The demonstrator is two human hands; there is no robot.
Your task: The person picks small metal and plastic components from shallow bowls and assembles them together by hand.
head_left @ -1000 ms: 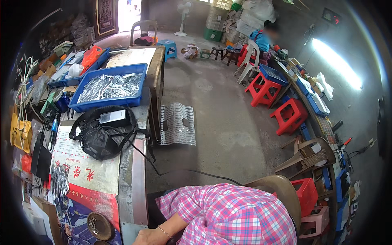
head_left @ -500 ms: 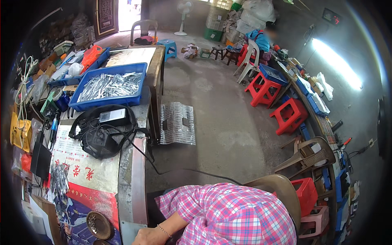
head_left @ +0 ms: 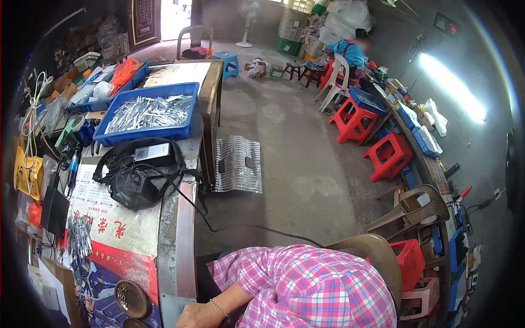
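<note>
Along the lower edge a torso in a pink and blue plaid shirt (head_left: 317, 290) bends forward in a brown chair (head_left: 388, 254). A bare forearm with a bead bracelet reaches from it to the bench's metal corner. I take this for my left hand (head_left: 198, 316), judging only by its place. Its knuckles show, but the frame's edge cuts off the fingers and anything in them. My right hand is out of sight. Nearest on the bench is a round brown dish (head_left: 133, 299) with small metal bits. Beyond it lies a pile of thin metal pieces (head_left: 80, 235).
A blue tray (head_left: 192, 112) of metal pieces stands on the bench. Before it lies a black mesh bag (head_left: 136, 188), its cable (head_left: 262, 232) crossing to the chair. Red stools (head_left: 388, 156) and another chair (head_left: 410, 210) line the right side. A person in blue (head_left: 354, 52) sits far back.
The view has shifted very slightly, moving the far things a little to the right. The hand and the plaid torso stay where they were.
</note>
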